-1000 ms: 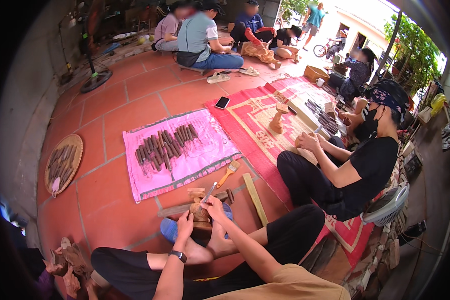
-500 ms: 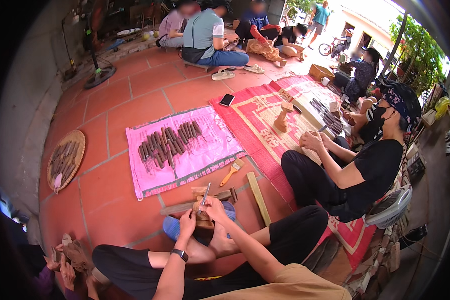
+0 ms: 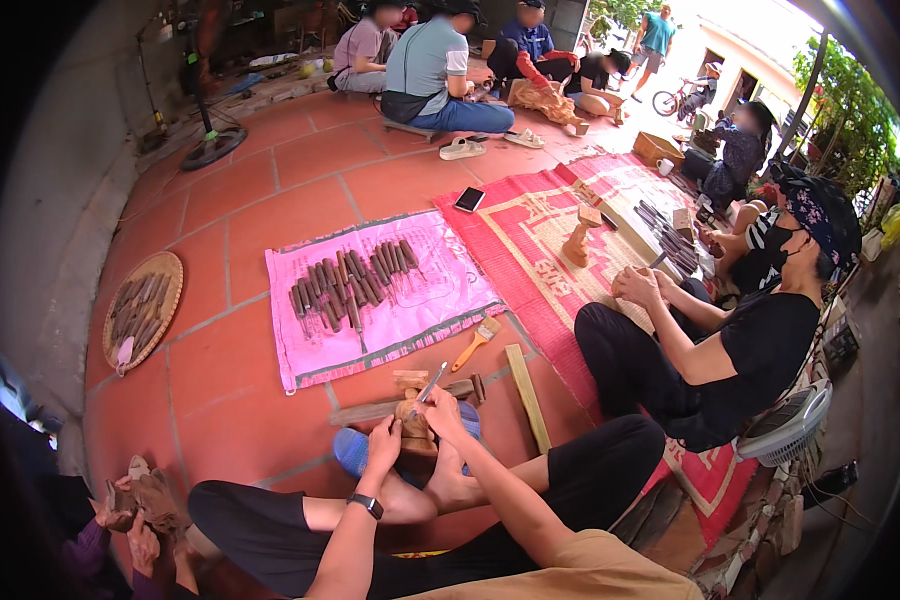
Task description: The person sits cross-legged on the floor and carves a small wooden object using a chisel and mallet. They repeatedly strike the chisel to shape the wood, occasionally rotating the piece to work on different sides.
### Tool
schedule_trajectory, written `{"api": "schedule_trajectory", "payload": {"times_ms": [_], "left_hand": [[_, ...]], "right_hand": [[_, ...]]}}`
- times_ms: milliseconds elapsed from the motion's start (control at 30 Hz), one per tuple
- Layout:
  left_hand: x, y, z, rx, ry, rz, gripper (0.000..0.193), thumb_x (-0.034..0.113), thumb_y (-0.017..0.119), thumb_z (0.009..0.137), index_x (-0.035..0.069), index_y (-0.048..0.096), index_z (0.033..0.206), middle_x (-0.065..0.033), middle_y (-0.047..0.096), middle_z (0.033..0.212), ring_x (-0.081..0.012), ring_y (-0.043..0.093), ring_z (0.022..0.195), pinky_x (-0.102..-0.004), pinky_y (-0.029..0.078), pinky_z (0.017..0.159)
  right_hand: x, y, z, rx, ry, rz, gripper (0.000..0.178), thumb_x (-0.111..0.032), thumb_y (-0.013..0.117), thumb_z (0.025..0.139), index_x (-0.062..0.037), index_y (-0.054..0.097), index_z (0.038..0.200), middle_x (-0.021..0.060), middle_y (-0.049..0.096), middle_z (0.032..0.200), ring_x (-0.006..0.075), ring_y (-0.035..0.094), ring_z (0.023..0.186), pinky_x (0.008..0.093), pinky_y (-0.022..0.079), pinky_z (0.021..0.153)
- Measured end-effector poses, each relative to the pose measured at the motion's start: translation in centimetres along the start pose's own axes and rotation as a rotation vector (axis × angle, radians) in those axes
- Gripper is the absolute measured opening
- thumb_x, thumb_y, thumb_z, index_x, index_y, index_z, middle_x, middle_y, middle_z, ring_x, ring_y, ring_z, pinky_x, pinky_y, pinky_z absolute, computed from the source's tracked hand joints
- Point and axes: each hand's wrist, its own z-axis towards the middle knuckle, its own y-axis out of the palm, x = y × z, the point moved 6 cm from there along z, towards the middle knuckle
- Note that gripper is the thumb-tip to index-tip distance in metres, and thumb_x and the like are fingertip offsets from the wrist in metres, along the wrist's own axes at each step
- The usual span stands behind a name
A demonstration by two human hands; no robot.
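Head view: holding a slim metal tool (image 3: 432, 380) pinched in the right grip (image 3: 444, 412), against or close above a wooden carving (image 3: 416, 424) between two blue slippers (image 3: 350, 451); cannot tell which. Touching the carving's left side with the left grip (image 3: 384, 444); cannot tell whether clasped. Facing a paintbrush (image 3: 475, 344) on the tiled floor (image 3: 220, 400) near a pink sheet (image 3: 302, 362) bearing dark-handled tools (image 3: 341, 285).

Tools (image 3: 342, 287) lie on a cloth (image 3: 450, 302) beyond the carving (image 3: 417, 428), between a basket (image 3: 177, 280) left and mat (image 3: 515, 258) right.
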Motion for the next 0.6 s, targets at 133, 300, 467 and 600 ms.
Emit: {"api": "schedule_trajectory", "payload": {"times_ms": [133,300,467,600], "left_hand": [[-0.2,0.0,0.0,-0.011,-0.032,0.016,0.040,0.028,0.053,0.092,-0.002,0.061,0.117,-0.0281,0.062,0.108,-0.0417,0.059,0.106,-0.0435,0.045,0.094],[-0.1,0.0,0.0,-0.020,-0.023,0.017,0.040,0.028,0.053,0.092,-0.002,0.061,0.117,-0.0282,0.062,0.109,-0.0417,0.059,0.106,-0.0434,0.045,0.093],[-1.0,0.2,0.2,-0.006,-0.019,-0.006,0.040,0.028,0.054,0.092,-0.002,0.060,0.118,-0.0286,0.062,0.109,-0.0416,0.058,0.107,-0.0434,0.045,0.093],[-0.7,0.5,0.3,-0.026,-0.002,0.004,0.040,0.028,0.054,0.092,-0.003,0.060,0.118,-0.0289,0.062,0.109,-0.0418,0.059,0.106,-0.0435,0.045,0.093]], "right_hand": [[-0.5,0.4,-0.1,-0.082,-0.045,-0.063,0.012,-0.005,0.068,0.078,-0.0037,0.060,0.086,0.0082,0.064,0.069,0.0186,0.061,0.065,0.0333,0.047,0.063],[-0.4,0.2,0.2,-0.018,-0.037,0.064,0.012,-0.004,0.067,0.077,-0.0047,0.060,0.087,0.0110,0.064,0.071,0.0241,0.063,0.067,0.0358,0.048,0.063],[-1.6,0.4,0.1,-0.057,-0.108,-0.090,0.012,-0.003,0.067,0.076,-0.0036,0.059,0.086,0.0115,0.063,0.069,0.0212,0.063,0.064,0.0340,0.048,0.061],[-1.6,0.1,0.1,-0.032,-0.083,0.130,0.013,-0.004,0.068,0.076,-0.0039,0.060,0.086,0.0106,0.064,0.070,0.0209,0.063,0.065,0.0338,0.049,0.063]]}}
